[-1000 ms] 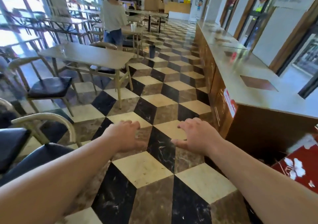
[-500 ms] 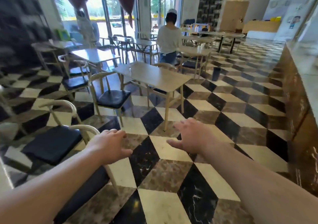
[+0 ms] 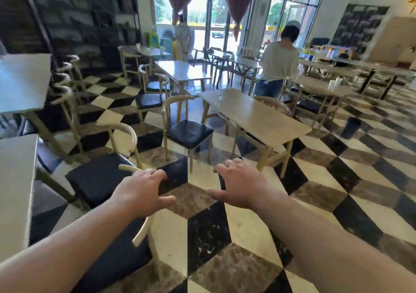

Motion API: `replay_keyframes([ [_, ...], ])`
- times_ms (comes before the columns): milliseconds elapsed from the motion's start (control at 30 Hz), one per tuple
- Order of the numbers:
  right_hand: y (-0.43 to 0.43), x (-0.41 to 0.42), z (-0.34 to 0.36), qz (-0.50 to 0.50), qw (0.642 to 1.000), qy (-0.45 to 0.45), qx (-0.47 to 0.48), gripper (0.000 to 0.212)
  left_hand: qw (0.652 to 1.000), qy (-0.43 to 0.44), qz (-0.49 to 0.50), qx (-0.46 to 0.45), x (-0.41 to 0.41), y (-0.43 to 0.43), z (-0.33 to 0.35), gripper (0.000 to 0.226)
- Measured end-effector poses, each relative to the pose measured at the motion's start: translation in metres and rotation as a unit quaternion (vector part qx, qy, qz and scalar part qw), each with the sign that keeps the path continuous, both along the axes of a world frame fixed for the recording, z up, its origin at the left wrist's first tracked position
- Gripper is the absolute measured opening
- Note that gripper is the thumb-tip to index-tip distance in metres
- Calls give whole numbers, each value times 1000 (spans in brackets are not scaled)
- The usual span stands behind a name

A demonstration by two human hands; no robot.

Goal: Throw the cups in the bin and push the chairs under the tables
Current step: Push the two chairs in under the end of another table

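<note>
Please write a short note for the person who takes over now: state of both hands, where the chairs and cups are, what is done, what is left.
Left hand: open, empty, just above the back rail of the nearest chair; contact unclear.
Right hand: open, empty, above the floor.
Nearest chair and second chair stand out from their tables.
A blurred clear cup, it seems, on the middle table.
Dark bin-like container on the floor, far right.
Done: nothing visible. Left: push chairs in, bin the cups.
</note>
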State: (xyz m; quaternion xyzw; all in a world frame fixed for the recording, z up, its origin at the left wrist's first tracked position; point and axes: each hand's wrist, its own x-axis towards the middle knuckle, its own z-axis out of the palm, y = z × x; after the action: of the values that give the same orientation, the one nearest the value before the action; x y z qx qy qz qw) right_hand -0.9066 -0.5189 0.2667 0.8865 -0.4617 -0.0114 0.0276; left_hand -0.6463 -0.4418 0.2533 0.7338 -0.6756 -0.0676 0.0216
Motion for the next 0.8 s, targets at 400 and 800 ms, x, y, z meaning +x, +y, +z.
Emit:
replay_keyframes([
  [400,-194,153,51,87,996,0,-13,76,994,33,98,-30,141,-142,21,87],
  [800,-289,389,4,352,936,2,18,76,935,45,351,-5,265,-130,-23,77],
])
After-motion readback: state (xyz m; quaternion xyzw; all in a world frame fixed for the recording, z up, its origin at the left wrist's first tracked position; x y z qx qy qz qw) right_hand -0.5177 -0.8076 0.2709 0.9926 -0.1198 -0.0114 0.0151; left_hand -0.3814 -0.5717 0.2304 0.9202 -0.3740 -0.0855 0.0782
